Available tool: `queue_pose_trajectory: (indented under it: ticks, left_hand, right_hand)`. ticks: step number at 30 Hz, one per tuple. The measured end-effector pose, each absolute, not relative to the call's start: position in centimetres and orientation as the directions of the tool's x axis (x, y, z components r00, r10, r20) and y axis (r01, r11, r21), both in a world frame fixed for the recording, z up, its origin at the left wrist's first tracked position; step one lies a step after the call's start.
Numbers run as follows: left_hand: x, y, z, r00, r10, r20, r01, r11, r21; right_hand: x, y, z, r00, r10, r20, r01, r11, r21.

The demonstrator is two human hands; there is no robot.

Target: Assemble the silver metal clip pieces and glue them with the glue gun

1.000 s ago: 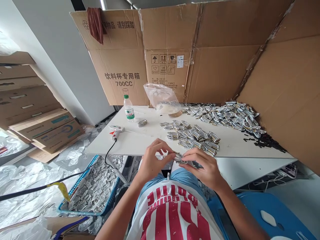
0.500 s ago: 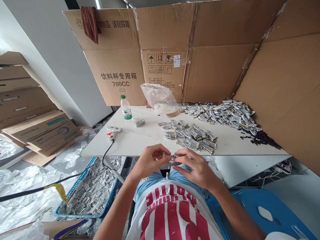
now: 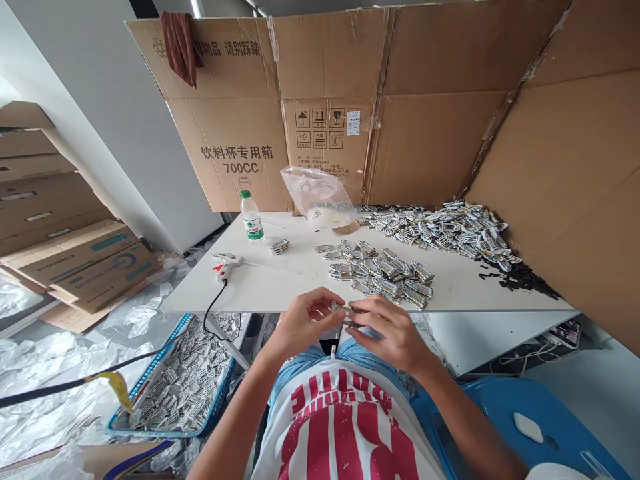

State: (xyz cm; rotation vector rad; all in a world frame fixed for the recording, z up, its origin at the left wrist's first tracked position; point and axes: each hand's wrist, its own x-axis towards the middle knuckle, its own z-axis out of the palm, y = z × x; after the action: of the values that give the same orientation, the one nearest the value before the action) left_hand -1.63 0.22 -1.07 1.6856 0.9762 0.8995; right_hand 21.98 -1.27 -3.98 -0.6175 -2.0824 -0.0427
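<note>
Small silver metal clip [image 3: 349, 313] mostly hidden btwn the left hand [image 3: 300, 325] and right hand [image 3: 389, 331], shape can't be made out. Blue plastic chair [image 3: 525, 413] cut off at bottom edge. Small print on brown cardboard box [image 3: 325, 143] too tiny to read.

I count two hands, my left hand [image 3: 305, 327] and my right hand [image 3: 393, 337], with one small metal piece [image 3: 349, 313] pinched between my fingers [image 3: 334, 303]. On the worktop [image 3: 270, 283] stands one water bottle [image 3: 251, 219]. Right of the bottle lie one clear plastic bag [image 3: 320, 197] and two heaps of metal pieces, too many to count: a nearer heap [image 3: 383, 273] and a farther heap [image 3: 445, 230]. In front of the bottle: one glue gun [image 3: 226, 261]. Below it: one blue basket [image 3: 175, 387]
</note>
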Motion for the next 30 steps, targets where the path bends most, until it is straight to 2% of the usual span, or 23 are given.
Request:
queue_pose_trajectory:
  ticks: [4,6,8,11,14,16,18,24,27,30]
  left_hand:
    - [-2.1,0.3,-0.6,0.377,0.913,0.157,0.263,-0.269,0.927]
    - [-2.4,0.4,-0.3,0.354,0.923,0.153,0.284,-0.262,0.922]
    - [-2.7,0.5,-0.1,0.343,0.927,0.152,0.294,-0.260,0.920]
    - [-2.9,0.6,0.1,0.340,0.928,0.153,0.300,-0.261,0.917]
    - [-2.9,0.6,0.1,0.352,0.924,0.152,0.294,-0.263,0.919]
    - [-2.9,0.6,0.1,0.366,0.918,0.150,0.296,-0.268,0.917]
    - [-2.9,0.7,0.0,0.379,0.913,0.149,0.303,-0.275,0.912]
    - [-2.1,1.0,-1.0,0.379,0.912,0.154,0.348,-0.295,0.890]
    - [-1.8,1.5,-2.0,0.343,0.924,0.171,0.438,-0.318,0.841]
    - [-2.2,2.6,-3.3,0.298,0.934,0.195,0.580,-0.339,0.740]
  right_hand:
    - [26.4,0.9,-3.4,-0.356,0.413,0.839,0.582,0.800,-0.147]
    - [30.0,2.2,-3.6,-0.277,0.419,0.865,0.685,0.718,-0.128]
    - [34.2,3.3,-4.3,-0.155,0.443,0.883,0.785,0.598,-0.162]
    - [40.4,4.2,-6.5,-0.017,0.566,0.824,0.916,0.339,-0.214]
    - [44.9,4.2,-9.6,0.060,0.767,0.639,0.961,0.129,-0.245]
    - [46.5,3.9,-11.5,0.125,0.844,0.521,0.955,0.041,-0.295]
    - [47.1,3.5,-13.1,0.161,0.868,0.470,0.941,0.009,-0.339]
    - [46.0,3.7,-14.8,0.163,0.813,0.559,0.917,0.084,-0.390]
    - [45.3,4.1,-15.0,0.153,0.806,0.572,0.914,0.104,-0.391]
    - [45.0,4.1,-15.5,0.133,0.806,0.577,0.886,0.164,-0.433]
